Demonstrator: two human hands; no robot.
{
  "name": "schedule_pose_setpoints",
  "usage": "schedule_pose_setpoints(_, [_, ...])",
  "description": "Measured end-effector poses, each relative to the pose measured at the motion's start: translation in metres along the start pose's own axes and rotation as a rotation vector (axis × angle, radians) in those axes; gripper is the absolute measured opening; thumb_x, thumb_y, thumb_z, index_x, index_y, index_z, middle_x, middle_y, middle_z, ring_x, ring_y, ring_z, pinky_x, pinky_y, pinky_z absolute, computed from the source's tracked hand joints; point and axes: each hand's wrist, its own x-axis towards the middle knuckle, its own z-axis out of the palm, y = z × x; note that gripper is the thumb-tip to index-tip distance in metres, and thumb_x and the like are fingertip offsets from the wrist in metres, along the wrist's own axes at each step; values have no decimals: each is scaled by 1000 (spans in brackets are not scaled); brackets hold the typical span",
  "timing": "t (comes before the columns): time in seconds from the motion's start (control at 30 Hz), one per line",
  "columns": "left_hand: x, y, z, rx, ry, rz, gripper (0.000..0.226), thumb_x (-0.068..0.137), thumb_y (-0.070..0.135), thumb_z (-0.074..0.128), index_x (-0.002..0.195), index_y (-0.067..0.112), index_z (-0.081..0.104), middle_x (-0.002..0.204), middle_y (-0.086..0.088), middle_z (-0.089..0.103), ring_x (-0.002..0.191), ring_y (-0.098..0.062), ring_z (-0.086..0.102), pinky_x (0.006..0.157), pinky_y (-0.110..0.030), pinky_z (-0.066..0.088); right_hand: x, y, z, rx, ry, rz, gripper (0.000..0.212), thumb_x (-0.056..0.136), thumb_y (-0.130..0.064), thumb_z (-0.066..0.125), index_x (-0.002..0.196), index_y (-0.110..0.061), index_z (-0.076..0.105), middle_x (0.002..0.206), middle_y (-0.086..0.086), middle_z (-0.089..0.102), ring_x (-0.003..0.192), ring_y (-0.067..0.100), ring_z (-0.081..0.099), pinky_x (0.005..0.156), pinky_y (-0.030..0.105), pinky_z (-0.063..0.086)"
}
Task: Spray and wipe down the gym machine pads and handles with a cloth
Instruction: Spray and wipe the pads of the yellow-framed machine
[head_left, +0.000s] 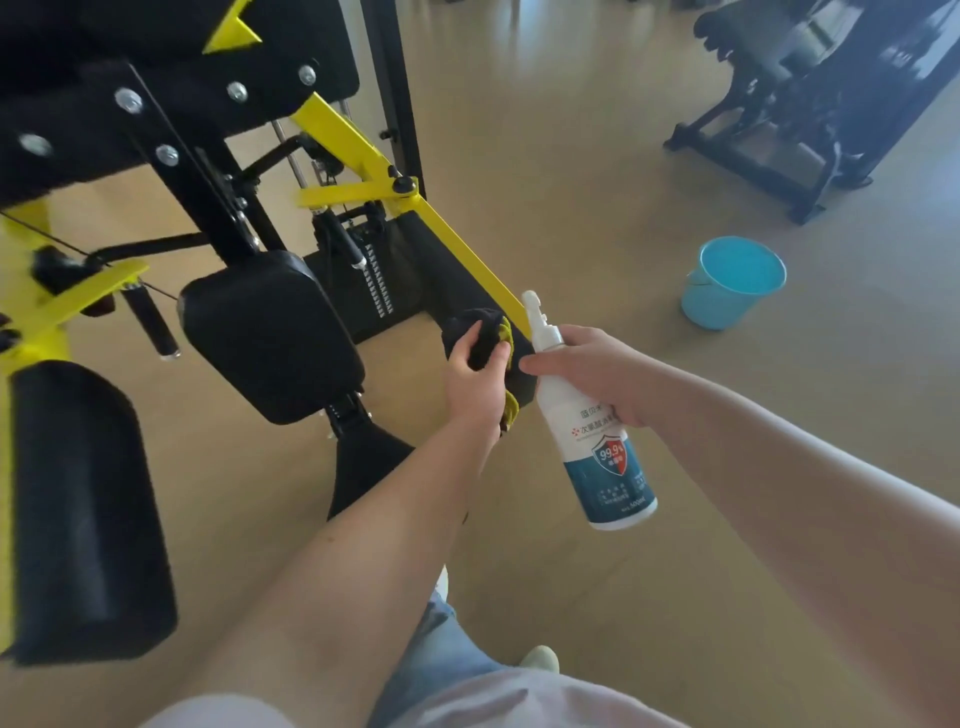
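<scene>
So the cloth (480, 335) is bunched up at the low end of the yellow arm (467, 249) of the machine, wrapped over what I take to be a handle, though the handle itself is hidden under it. My left grip (475, 382) is curled round the cloth, squeezing it against that spot. The right grip (597, 374) is wrapped round the neck of the spray bottle (608, 467), nozzle up and tilted toward the cloth, just beside it.

Progress, as far as I can judge: this looks like the wiping step on one handle, somewhere mid-job. The square black pad (270, 332) to the left and the long pad (83, 509) at the near left edge show no wet streaks or shine that I can read, so I honestly can't say if they're done. Same for the short black roller handle (150, 322) beyond them. I'd count those as left to do unless proven otherwise.

Containers: the bottle is white and opaque with a blue label, so there's no telling how much is in it. A blue bucket (727, 306) sits on the floor (571, 182), well apart to the right. Its inside reads as flat pale blue, which could be water or just the bottom, can't tell.
</scene>
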Motion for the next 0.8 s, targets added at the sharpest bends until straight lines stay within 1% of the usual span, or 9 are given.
schedule_pose_setpoints(0.13, [0,14,-11,-75,101,-186,27,90,18,77,113,30,74,108,2,73,102,-23,69,88,-45,61,-5,-5,3,0,-28,-24,29,88,-46,76,109,-37,59,98,8,72,79,24,73,82,43,64])
schedule_pose_setpoints(0.2, [2,20,-21,-145,127,-215,17,90,17,77,98,32,74,102,2,74,99,-23,70,86,-43,61,-5,-12,3,-24,-29,-35,35,89,-47,75,117,-38,56,101,8,73,82,24,75,79,40,65])
schedule_pose_setpoints(0.27, [6,27,-30,-210,130,-194,17,91,18,75,92,34,72,101,4,75,98,-22,71,89,-44,60,-2,-21,2,-36,-37,-51,40,90,-46,75,123,-40,53,102,9,73,83,23,75,77,39,65])
schedule_pose_setpoints(0.4, [22,49,-42,-203,124,-43,23,93,18,70,110,32,74,108,4,76,102,-20,72,93,-44,60,15,-48,-2,-71,-67,-89,35,89,-44,76,117,-37,56,103,10,75,89,28,78,83,48,65])
schedule_pose_setpoints(0.5, [45,72,-46,-167,82,55,32,96,10,58,114,32,72,112,2,75,106,-21,71,97,-45,58,36,-76,-7,-191,-49,-135,36,90,-41,74,119,-38,54,96,5,73,81,22,76,77,41,65])
schedule_pose_setpoints(0.6, [74,94,-49,-18,28,166,49,92,0,46,118,35,68,127,-4,68,122,-29,62,109,-45,49,60,-108,-14,-279,-19,-189,39,90,-37,73,123,-41,51,94,3,70,79,20,72,66,32,59])
schedule_pose_setpoints(0.63, [83,101,-50,57,11,218,54,90,-2,45,123,35,66,129,2,66,124,-25,60,113,-41,46,70,-118,-16,-315,-4,-207,42,90,-37,73,125,-41,51,94,2,69,79,20,71,65,30,57])
schedule_pose_setpoints(0.7, [102,113,-54,214,16,315,61,89,-6,48,135,32,58,130,15,58,123,-7,51,113,-27,40,90,-139,-18,-373,26,-243,50,88,-37,74,133,-41,52,95,0,68,78,19,69,65,29,55])
schedule_pose_setpoints(0.8, [133,125,-61,290,65,389,71,89,-6,55,149,30,44,143,14,50,130,-1,43,106,-13,38,118,-165,-22,-406,49,-271,65,87,-38,74,146,-42,47,96,-2,67,77,18,69,63,28,55])
